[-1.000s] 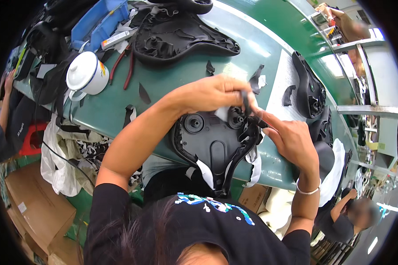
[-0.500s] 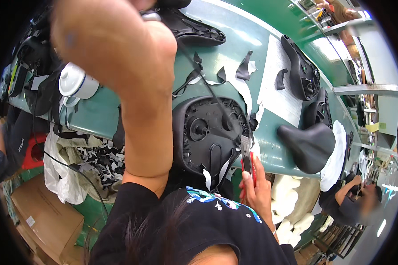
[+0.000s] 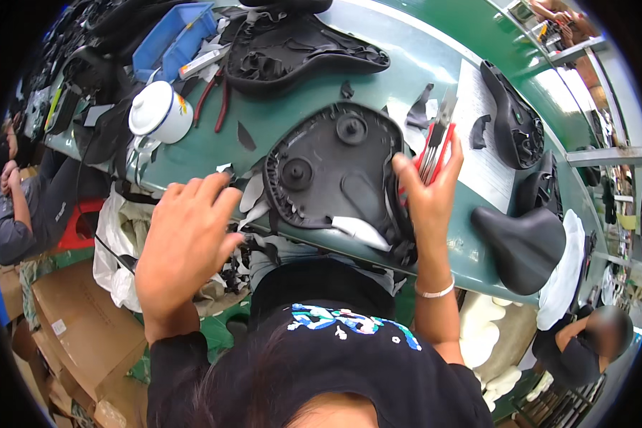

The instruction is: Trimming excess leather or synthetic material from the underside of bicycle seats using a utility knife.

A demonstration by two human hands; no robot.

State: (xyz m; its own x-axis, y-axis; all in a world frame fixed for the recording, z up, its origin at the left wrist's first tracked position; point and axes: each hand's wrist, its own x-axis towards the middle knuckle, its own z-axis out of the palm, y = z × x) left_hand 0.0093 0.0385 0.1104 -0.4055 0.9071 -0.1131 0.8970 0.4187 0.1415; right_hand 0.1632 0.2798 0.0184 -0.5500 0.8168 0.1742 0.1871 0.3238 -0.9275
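An upturned black bicycle saddle (image 3: pixel 317 160) lies at the table's near edge, its ribbed underside and two round posts facing up. A white strip (image 3: pixel 362 232) rests on its near rim. My right hand (image 3: pixel 429 189) is beside the saddle's right side, closed on red-handled scissors (image 3: pixel 443 118) whose blades point away from me. To the left of the saddle, my left hand (image 3: pixel 192 232) hovers near the table edge with its fingers apart and nothing visibly held. Close to its fingertips are pale and dark scraps (image 3: pixel 252 194).
Red-handled pliers (image 3: pixel 212 100), a white lidded mug (image 3: pixel 160 114) and a blue bin (image 3: pixel 172 39) stand at far left. More saddles (image 3: pixel 299 53) are at the back, and a smooth one (image 3: pixel 524 246) is at right. A bag of scraps (image 3: pixel 118 235) sits below the table edge.
My left arm has come down from over the far table to the near left. The saddle has turned and shifted away from me; my right hand with the scissors has moved up and right.
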